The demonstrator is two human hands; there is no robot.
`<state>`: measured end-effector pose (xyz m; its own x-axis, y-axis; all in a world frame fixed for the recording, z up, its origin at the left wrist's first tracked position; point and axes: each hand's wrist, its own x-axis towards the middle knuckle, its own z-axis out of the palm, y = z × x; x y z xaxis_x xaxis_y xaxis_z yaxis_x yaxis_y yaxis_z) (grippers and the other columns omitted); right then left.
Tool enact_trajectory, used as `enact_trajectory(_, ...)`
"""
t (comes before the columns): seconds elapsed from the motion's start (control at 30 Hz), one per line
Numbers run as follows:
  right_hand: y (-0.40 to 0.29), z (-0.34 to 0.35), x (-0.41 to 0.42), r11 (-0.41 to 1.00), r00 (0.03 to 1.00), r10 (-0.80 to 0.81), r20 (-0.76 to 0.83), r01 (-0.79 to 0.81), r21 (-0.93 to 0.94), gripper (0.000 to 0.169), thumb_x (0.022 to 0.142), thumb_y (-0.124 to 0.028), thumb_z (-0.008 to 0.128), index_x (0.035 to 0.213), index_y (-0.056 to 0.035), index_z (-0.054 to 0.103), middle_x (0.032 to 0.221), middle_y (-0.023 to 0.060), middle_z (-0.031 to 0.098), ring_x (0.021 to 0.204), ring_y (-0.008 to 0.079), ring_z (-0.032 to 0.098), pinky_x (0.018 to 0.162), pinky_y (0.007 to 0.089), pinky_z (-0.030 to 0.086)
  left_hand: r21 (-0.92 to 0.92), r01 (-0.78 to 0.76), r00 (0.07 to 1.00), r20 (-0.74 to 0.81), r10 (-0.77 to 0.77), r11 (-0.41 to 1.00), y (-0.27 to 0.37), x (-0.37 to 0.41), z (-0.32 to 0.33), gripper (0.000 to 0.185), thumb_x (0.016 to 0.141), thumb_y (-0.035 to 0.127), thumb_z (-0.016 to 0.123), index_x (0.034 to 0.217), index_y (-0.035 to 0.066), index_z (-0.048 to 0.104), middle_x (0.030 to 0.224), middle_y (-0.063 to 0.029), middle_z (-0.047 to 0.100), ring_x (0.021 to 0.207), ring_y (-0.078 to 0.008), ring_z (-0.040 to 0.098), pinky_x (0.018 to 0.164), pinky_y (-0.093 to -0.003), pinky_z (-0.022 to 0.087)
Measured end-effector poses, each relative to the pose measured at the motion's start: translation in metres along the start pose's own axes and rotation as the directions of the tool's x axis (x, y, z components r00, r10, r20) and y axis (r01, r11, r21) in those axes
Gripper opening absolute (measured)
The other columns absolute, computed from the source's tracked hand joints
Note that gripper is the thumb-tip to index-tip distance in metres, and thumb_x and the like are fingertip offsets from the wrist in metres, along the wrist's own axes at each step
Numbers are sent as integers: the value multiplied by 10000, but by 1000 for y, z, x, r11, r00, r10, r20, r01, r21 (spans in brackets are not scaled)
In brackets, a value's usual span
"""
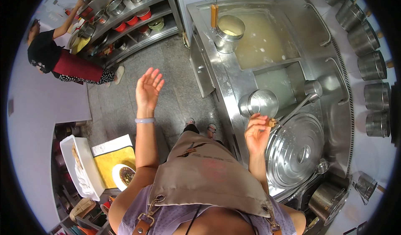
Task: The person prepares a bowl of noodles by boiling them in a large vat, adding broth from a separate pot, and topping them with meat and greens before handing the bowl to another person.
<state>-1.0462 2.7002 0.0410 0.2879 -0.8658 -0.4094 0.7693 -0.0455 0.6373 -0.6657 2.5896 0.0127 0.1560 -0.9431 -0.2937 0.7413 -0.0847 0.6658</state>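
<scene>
My left hand (pixel 148 92) is raised over the floor, palm up with its fingers apart and nothing in it. A pale bracelet (pixel 145 120) circles that wrist. At the counter, my right hand (pixel 257 134) grips a short wooden handle (pixel 272 122), seen nearly end-on. It appears to belong to the cylindrical metal noodle strainer (pixel 247 105) just beyond my fingers, at the edge of a small water basin (pixel 275 80). Close by, a long-handled ladle (pixel 313 89) slants past. A second strainer (pixel 228 44), with pale food inside, stands by a large tank of cloudy water (pixel 263 37).
A large round metal lid (pixel 297 153) lies right of my right hand. Several metal strainers (pixel 363 40) hang on the wall. Behind my left arm are a white bin (pixel 87 169) and a bowl of dark sauce (pixel 120 175). Another person (pixel 62 56) stands at the shelves (pixel 134 31).
</scene>
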Motion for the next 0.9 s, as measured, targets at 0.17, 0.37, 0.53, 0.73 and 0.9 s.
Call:
enact_trajectory(0.17,5,-9,4,992,997,11,71,-2,-125,385,815,-247,675,1062,12,533,883,51,657,770,127,588,565,203,510,87,89,996,23,-91,992,-10,54,-2,422,938,280,419,1265,21,481,1223,-143,561,1079,-259,562,920,-396,464)
enact_trajectory(0.37,59,-37,5,648,924,-365,115,341,-682,728,778,-712,494,1123,-79,593,872,1,639,686,110,524,526,212,401,83,172,985,-4,-172,982,16,127,-41,423,979,319,346,1242,22,492,1180,-131,583,1037,-239,577,885,-382,476)
enact_trajectory(0.53,105,-70,82,465,927,-372,43,227,-856,601,866,-640,428,1102,-106,571,852,53,656,707,170,553,590,281,428,109,180,982,-73,-173,978,75,184,-69,545,986,462,299,1221,17,508,1174,-124,585,1042,-228,565,873,-380,470)
enact_trajectory(0.73,128,-94,217,310,876,-447,-181,-38,-950,426,927,-477,477,1057,-80,562,871,44,657,721,141,617,612,251,483,257,104,995,-24,-102,961,133,267,-53,489,981,400,390,1231,-6,500,1181,-144,578,1018,-236,568,857,-373,472)
enact_trajectory(0.9,107,-114,295,322,849,-488,-204,-43,-946,358,937,-422,479,1043,-90,560,938,62,639,796,146,606,667,273,477,383,122,961,184,-205,916,135,338,-7,426,974,298,441,1270,-7,477,1192,-160,572,1037,-240,569,856,-376,474)
